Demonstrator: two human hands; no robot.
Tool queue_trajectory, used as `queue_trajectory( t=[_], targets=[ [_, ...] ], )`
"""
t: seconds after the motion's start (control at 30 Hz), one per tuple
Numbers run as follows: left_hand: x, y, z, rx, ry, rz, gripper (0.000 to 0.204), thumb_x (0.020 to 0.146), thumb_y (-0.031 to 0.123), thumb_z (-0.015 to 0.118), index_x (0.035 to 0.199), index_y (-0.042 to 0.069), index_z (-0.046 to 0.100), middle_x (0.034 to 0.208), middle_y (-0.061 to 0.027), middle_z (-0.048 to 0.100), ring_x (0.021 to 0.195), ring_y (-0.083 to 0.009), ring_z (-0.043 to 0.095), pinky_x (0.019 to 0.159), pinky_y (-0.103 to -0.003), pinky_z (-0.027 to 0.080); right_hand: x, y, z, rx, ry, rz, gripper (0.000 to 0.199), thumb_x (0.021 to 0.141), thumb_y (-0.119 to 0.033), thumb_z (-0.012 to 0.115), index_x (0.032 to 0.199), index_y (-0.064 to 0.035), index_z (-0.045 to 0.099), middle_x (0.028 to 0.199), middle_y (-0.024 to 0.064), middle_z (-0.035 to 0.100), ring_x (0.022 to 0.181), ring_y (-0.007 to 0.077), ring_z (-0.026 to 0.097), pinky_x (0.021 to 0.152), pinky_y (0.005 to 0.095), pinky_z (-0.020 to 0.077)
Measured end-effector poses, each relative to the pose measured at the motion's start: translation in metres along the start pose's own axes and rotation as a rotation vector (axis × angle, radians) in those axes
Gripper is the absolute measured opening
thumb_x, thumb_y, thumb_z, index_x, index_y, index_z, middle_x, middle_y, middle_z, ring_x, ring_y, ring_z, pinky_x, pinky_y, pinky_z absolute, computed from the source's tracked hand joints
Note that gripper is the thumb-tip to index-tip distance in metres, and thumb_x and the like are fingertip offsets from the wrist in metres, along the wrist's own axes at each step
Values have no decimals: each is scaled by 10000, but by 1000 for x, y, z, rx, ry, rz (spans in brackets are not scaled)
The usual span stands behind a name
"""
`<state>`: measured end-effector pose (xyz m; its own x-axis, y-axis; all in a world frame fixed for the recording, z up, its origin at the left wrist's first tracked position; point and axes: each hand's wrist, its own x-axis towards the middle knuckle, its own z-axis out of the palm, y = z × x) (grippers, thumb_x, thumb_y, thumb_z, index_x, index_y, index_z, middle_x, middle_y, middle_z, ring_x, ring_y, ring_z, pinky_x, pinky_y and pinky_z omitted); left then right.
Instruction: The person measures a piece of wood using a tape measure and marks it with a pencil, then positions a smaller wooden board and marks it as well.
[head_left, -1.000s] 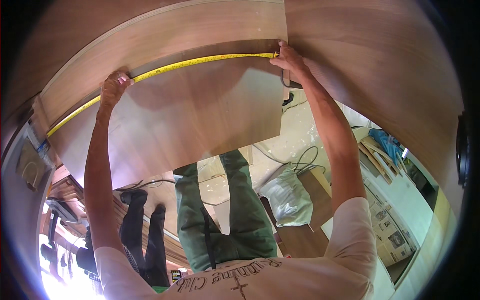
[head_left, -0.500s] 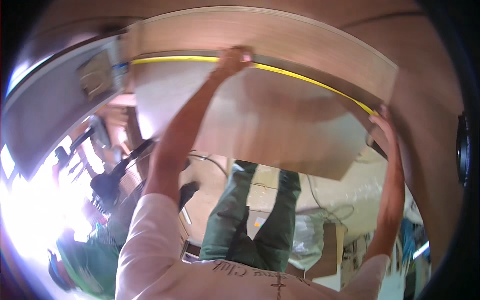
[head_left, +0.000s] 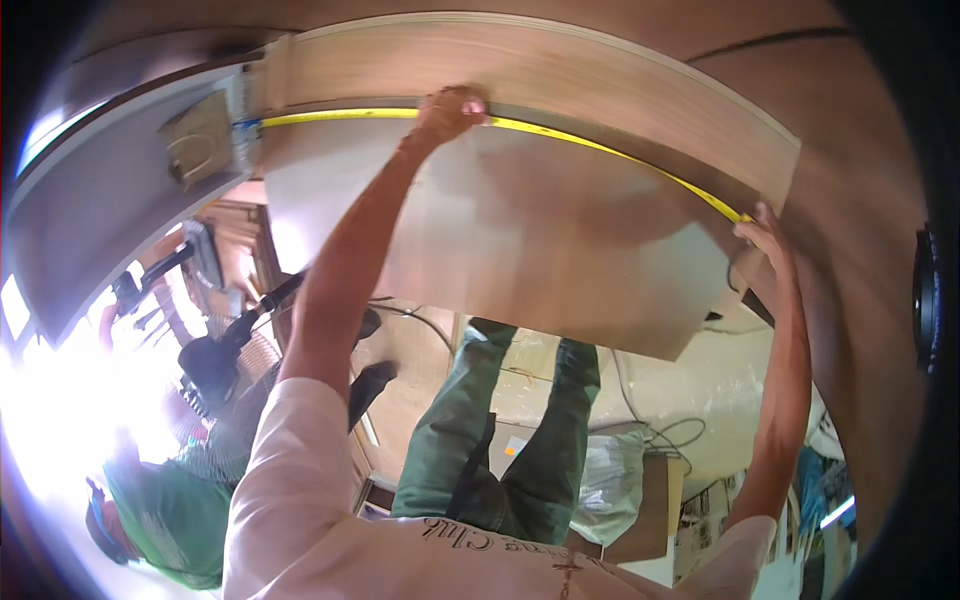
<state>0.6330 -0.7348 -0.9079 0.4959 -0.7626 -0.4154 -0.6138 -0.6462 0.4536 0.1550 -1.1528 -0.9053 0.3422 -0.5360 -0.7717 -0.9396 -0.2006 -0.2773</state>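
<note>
Had a broad, flat brown wooden panel in front, with a long, thin yellow tape measure near its far edge, left hand over the middle, right hand at the right end. Had a pale-brown wooden board beyond, a crumpled white plastic sack right of green-trousered legs, and a green-shirted co-worker to the left.

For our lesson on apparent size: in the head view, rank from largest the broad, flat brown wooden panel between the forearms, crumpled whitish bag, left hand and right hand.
1. Broad, flat brown wooden panel
2. Crumpled whitish bag
3. Left hand and right hand: they look too alike to rank.
</note>
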Motion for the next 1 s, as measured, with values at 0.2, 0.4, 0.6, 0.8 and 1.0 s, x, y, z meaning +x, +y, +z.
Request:
queue_trajectory(
  t=[0.2,0.4,0.6,0.8,1.0],
  targets=[
    [15,-25,12,-109,11,229,126,830,180,711,942,123,723,1040,-76,710,949,-252,672,845,-378,526,-7,7,-7,-200,97,-276,904,706,-232,805,1436,-25,312,1336,193,498,1288,294,480,1074,382,396],
    [14,-26,10,-61,-38,-32,308,768,288,791,945,56,692,897,-97,687,824,-218,644,764,-372,519,-31,-17,-27,-386,228,-257,614,693,-187,767,1220,-98,465,1199,153,593,1176,344,559,978,448,469],
    [15,-34,19,-117,61,-9,236,781,205,789,904,42,670,909,-88,678,826,-219,640,755,-359,523,-31,-26,-23,-458,310,-305,524,711,-189,750,1162,-124,491,1170,114,588,1158,315,555,952,447,468],
    [18,-35,20,-87,81,-22,233,775,167,789,921,40,657,888,-77,673,826,-205,631,758,-357,517,-35,-21,-13,-454,514,-413,500,721,-232,738,1149,-150,492,1087,105,611,1069,329,569,883,468,469],
    [20,-29,15,-45,52,-7,255,767,186,791,927,38,659,854,-87,673,817,-199,627,751,-352,506,-41,-17,-11,-455,564,-442,507,717,-215,744,1158,-151,503,1144,97,587,1113,324,545,892,470,458]
  ],
)
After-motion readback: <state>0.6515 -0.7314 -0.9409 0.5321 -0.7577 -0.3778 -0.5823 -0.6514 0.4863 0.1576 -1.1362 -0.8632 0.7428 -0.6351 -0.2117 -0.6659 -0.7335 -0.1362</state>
